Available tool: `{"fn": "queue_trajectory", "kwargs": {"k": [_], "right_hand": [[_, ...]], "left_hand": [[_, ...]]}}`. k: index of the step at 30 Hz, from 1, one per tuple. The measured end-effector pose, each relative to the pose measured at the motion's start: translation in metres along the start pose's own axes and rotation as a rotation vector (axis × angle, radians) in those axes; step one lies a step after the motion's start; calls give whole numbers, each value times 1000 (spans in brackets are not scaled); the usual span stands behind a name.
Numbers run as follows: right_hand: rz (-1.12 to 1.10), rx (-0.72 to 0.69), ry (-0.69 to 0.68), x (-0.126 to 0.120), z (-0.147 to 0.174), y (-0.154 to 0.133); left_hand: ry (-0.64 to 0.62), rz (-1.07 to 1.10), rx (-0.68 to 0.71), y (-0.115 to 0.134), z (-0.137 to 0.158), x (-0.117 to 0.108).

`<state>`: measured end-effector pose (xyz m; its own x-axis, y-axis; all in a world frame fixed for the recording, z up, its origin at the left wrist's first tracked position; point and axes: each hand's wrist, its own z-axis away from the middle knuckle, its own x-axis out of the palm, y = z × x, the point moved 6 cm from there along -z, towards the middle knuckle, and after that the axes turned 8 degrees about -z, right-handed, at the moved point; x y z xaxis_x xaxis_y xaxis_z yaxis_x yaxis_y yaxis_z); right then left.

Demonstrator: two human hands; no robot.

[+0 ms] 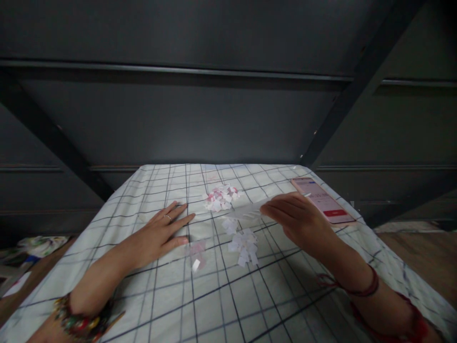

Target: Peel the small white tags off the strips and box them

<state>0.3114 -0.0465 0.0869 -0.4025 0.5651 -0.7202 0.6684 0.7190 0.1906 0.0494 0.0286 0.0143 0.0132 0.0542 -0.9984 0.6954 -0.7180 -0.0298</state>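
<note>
The right hand (303,224) is closing its grip in a pinch, thumb against fingers, on a pale, see-through strip (250,208); the strip is blurring, so its exact shape is hard to tell. It is reaching leftward from the fingertips over the space between the two paper piles. Because the pinch is taking only one end, the free end could be sagging or swinging into the scraps and scattering them.

The left hand (157,238) is keeping its grip open, palm down with fingers spread, and is holding nothing that shows. Its thumb is lying just beside a small pinkish sheet (197,250), so a careless slide could be pushing or creasing that.

Nearer the wearer, the white scraps (244,245) are lying in a loose, overlapping heap; farther off, the pink and white scraps (220,196) are forming another. Both are looking light enough that a brushing sleeve or a puff of air could be mixing them.

The checked cloth (200,305) is wrinkling over the desk, and a tug on it could be shifting everything. The phone (326,202) is lying close by the right wrist, where an elbow swinging wide could be nudging it edgeward.
</note>
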Motion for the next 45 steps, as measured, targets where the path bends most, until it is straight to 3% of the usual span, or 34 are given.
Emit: {"fn": "queue_trajectory", "kwargs": {"k": [13,18,22,35,40,45], "right_hand": [[80,26,11,-6,4,7],[48,58,-47,-7,9,14],[36,88,-16,-12,12,20],[-126,28,-3,-10,4,6],[-106,34,31,-15,2,5],[-157,10,-27,-13,3,5]], "left_hand": [[-15,-32,2,0,0,1],[-38,-36,-1,2,0,0],[-61,-20,-12,3,0,1],[-39,14,-23,3,0,-1],[-80,49,56,13,-4,-5],[-124,71,120,18,-7,-8]]}}
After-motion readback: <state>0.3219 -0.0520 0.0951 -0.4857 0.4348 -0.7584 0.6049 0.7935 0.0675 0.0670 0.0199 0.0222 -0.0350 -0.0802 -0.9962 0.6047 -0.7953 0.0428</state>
